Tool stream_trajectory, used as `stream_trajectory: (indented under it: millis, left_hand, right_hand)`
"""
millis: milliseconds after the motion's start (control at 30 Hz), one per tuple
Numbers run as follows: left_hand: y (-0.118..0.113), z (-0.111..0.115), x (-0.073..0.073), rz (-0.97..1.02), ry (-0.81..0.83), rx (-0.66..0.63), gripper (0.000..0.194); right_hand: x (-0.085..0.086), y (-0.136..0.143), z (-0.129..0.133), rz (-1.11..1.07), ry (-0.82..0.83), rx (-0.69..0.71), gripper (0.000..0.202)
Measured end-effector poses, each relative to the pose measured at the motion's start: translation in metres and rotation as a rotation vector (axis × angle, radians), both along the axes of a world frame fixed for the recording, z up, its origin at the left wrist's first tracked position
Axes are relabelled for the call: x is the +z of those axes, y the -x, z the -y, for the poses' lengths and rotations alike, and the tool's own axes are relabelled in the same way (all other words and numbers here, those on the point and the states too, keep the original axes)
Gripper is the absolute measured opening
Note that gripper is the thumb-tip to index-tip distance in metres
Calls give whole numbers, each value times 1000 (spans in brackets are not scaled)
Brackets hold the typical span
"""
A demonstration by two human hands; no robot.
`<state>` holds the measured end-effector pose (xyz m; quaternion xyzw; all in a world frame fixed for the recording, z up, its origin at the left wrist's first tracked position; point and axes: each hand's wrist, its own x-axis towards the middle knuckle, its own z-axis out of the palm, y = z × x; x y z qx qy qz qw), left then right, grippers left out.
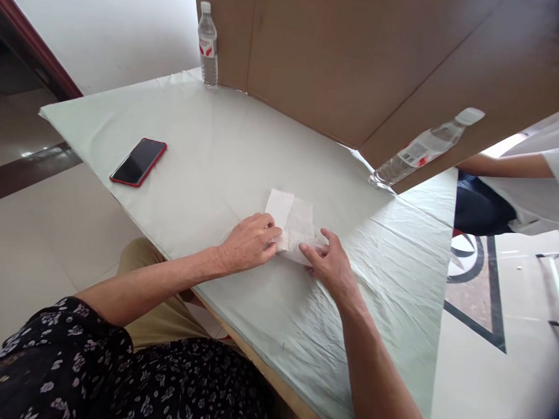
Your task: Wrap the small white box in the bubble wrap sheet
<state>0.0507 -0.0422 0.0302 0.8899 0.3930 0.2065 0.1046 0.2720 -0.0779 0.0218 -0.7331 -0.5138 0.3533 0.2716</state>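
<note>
Thin white tissue-like sheets (300, 219) lie partly folded on the cloth between my two hands, with a translucent flap toward the near right side. My left hand (251, 244) is closed, its fingertips pinching the left edge of the sheets. On the other side, my right hand (332, 263) has its thumb on the right edge of the sheets. Its index finger is lifted a little apart, and the remaining fingers curl low at the edge, partly hidden. Whether the translucent part is thin paper or plastic film, I cannot tell.
A pale green cloth (208, 146) covers the table. Toward the left edge lies a phone (139, 162) in a red case. Two water bottles (209, 48) stand against a tall brown cardboard panel (321, 64). Another person's arm (505, 165) shows at the right.
</note>
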Motion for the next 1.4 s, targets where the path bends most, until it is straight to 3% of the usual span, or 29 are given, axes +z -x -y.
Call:
stream_trajectory:
  millis: [200, 500, 700, 867, 1000, 1200, 1333, 1400]
  left_hand:
    - [-3, -4, 12, -148, -12, -25, 16]
    - [-7, -7, 19, -126, 190, -16, 18]
    - [-7, -4, 12, 50, 305, 26, 26]
    - [-6, -3, 1, 253, 349, 75, 51]
    - [-4, -3, -8, 429, 402, 83, 64]
    - [-2, 1, -9, 659, 545, 220, 44]
    - [-6, 1, -4, 645, 460, 291, 12]
    - [-9, -1, -4, 615, 433, 279, 14]
  right_hand:
    - [-1, 24, -7, -238, -266, -90, 82]
    - [16, 53, -12, -353, -261, -55, 83]
    - [19, 58, -9, -320, -230, -16, 86]
    - [16, 54, -1, -173, -271, 173, 63]
    - [13, 53, 0, 6, -346, 303, 59]
    - [9, 54, -12, 267, -428, 375, 64]
    - [9, 53, -16, 369, -434, 405, 64]
    - [13, 51, -17, 373, -420, 424, 63]
